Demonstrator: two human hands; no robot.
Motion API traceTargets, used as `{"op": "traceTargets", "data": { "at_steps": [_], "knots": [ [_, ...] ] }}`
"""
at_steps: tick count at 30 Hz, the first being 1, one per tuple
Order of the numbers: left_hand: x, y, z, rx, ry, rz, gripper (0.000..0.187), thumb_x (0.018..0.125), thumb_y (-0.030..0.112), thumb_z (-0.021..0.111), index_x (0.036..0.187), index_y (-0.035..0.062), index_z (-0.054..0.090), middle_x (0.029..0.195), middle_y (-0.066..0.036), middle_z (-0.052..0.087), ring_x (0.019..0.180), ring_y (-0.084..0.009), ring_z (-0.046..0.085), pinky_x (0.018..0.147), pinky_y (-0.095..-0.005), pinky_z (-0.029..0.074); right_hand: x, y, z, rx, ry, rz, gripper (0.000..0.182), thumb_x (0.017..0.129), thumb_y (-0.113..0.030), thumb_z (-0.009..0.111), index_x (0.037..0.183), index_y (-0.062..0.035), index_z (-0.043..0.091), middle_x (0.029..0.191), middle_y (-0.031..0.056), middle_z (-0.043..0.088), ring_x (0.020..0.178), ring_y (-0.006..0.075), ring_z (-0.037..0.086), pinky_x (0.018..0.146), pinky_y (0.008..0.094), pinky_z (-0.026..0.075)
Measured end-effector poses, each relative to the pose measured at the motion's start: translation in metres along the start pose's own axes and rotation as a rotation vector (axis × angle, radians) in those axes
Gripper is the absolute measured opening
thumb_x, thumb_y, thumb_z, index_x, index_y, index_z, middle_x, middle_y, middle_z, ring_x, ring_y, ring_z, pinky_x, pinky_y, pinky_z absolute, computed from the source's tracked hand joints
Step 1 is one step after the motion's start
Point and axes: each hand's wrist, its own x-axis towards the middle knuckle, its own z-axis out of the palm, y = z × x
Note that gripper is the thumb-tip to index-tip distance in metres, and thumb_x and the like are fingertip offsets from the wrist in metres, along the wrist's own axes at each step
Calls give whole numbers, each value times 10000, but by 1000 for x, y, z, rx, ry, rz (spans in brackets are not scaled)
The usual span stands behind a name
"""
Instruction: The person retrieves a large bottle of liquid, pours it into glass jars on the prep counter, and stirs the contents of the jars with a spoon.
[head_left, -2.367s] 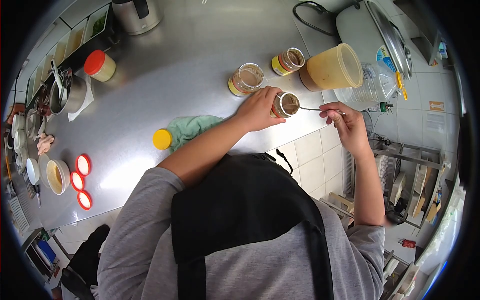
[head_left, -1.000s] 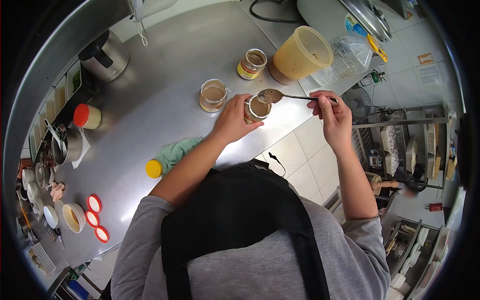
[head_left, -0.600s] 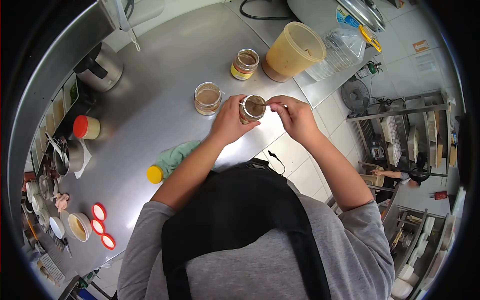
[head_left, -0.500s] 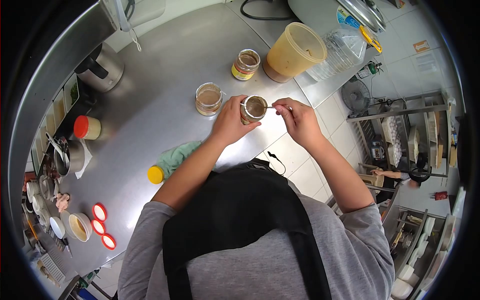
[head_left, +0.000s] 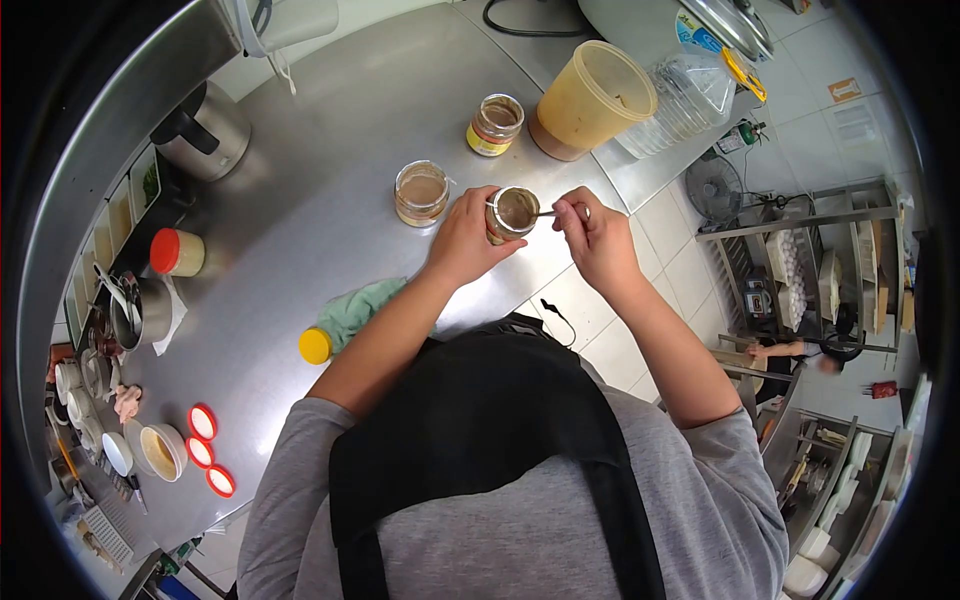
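Note:
Near the table's front edge, my left hand (head_left: pixel 468 240) grips an open glass jar (head_left: pixel 517 209) with brown paste inside, its mouth tilted toward me. My right hand (head_left: pixel 600 238) pinches the metal handle of a spoon (head_left: pixel 548 213); the spoon's head is inside the jar and hidden from sight. Just left of the held jar stands a second open jar (head_left: pixel 421 194) of brown paste. Farther back is a third jar (head_left: pixel 495 125) with a yellow label, also uncapped.
A yellowish plastic tub (head_left: pixel 590 100) and a clear bottle (head_left: pixel 682 100) stand at the back right. A green cloth (head_left: pixel 362 310) and yellow lid (head_left: pixel 315 346) lie by my left forearm. Red-rimmed lids (head_left: pixel 201 452), a red-capped jar (head_left: pixel 178 252) and a kettle (head_left: pixel 205 130) are leftward. Another person (head_left: pixel 785 355) is far right.
Both hands keep their hold on the jar and spoon. The spoon's handle has shifted slightly at the jar's mouth, and the whole view has moved a little.

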Motion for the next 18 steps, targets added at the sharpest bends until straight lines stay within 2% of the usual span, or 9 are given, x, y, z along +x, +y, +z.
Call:
{"op": "traceTargets", "data": {
  "at_steps": [1, 3, 4, 6, 9, 15, 18],
  "knots": [
    [0, 0, 1, 0, 6, 2, 781, 691, 296, 885, 1285, 33, 451, 1221, -144, 552, 1142, -332, 559, 957, -413, 466, -1, -1, 1, -2, -1, 0, 186, 987, -181, 599, 943, -1, 585, 707, 118, 673, 611, 242, 668, 576, 332, 522],
    [0, -1, 2, -4, 17, 21, 777, 693, 293, 884, 1285, 35, 452, 1222, -144, 552, 1143, -331, 559, 955, -413, 467, -4, -1, 7, 296, -50, 273, 203, 1002, -192, 587, 954, 3, 562, 737, 101, 688, 657, 170, 680, 602, 299, 544],
    [0, -2, 2, -5, 28, 40, 773, 694, 291, 883, 1285, 38, 452, 1222, -143, 551, 1144, -331, 558, 954, -413, 468, -7, 1, 10, 294, -53, 272, 203, 1002, -192, 587, 954, 3, 562, 737, 101, 688, 657, 170, 680, 602, 299, 544],
    [0, -2, 1, -7, 25, 34, 770, 695, 290, 881, 1284, 41, 453, 1219, -143, 551, 1145, -332, 557, 953, -413, 468, -11, 3, 17, 705, 44, 330, 199, 1002, -179, 593, 953, 6, 539, 811, 112, 697, 732, 150, 687, 649, 282, 571],
    [0, 0, 0, -9, 16, 17, 763, 697, 289, 879, 1281, 46, 453, 1211, -142, 552, 1147, -332, 555, 951, -415, 469, -16, -5, 13, 807, 128, 303, 179, 990, -145, 608, 936, 5, 527, 873, 147, 692, 770, 182, 696, 681, 296, 589],
    [0, -3, 1, 43, 24, 36, 800, 695, 317, 885, 1300, 37, 441, 1227, -151, 557, 1120, -314, 584, 929, -404, 488, -24, -9, 6, 765, 238, 242, 176, 948, -93, 662, 916, 18, 529, 864, 143, 691, 775, 191, 709, 682, 292, 599],
    [1, -4, 2, 45, 31, 56, 800, 696, 319, 883, 1300, 37, 441, 1229, -152, 556, 1123, -314, 582, 930, -405, 487, -28, -8, 15, 442, 244, 45, 180, 911, -80, 707, 891, 13, 555, 789, 105, 702, 748, 150, 711, 644, 276, 590]
  ]
}}
